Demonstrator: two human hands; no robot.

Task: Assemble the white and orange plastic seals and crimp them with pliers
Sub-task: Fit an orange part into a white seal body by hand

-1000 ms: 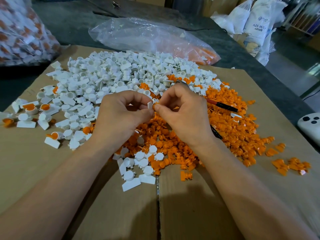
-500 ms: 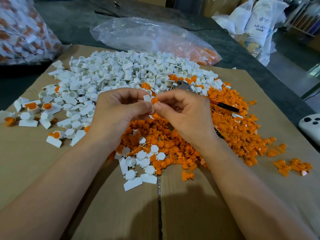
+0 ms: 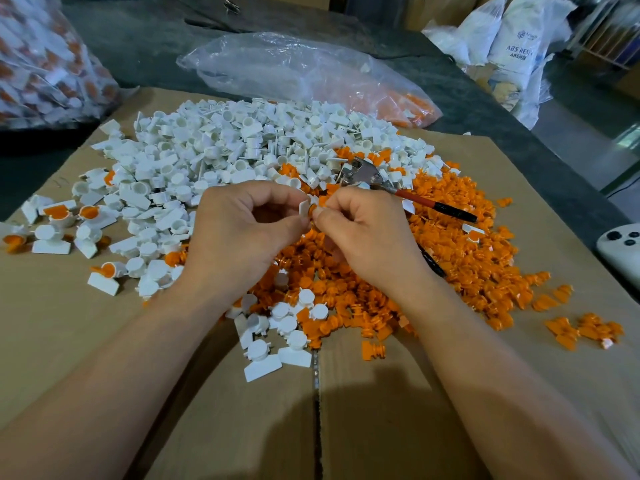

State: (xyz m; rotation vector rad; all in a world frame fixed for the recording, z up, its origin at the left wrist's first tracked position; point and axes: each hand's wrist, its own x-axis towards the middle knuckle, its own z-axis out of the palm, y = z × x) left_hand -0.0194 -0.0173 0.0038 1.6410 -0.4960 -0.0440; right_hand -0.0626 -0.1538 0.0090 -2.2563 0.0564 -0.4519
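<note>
Cardboard [image 3: 69, 341], pliers [image 3: 367, 176] among orange parts [image 3: 467, 258], bag [image 3: 294, 71] behind

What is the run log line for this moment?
step: joining seal | left hand: pinches white part | right hand: pinches orange insert | pliers: idle on pile

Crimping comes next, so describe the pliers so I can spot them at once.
On the cardboard, look where the white pile meets the orange pile, just beyond the right hand. The pliers lie there, the only metal thing among the plastic parts: silver head, red-and-black handle pointing right.
</note>
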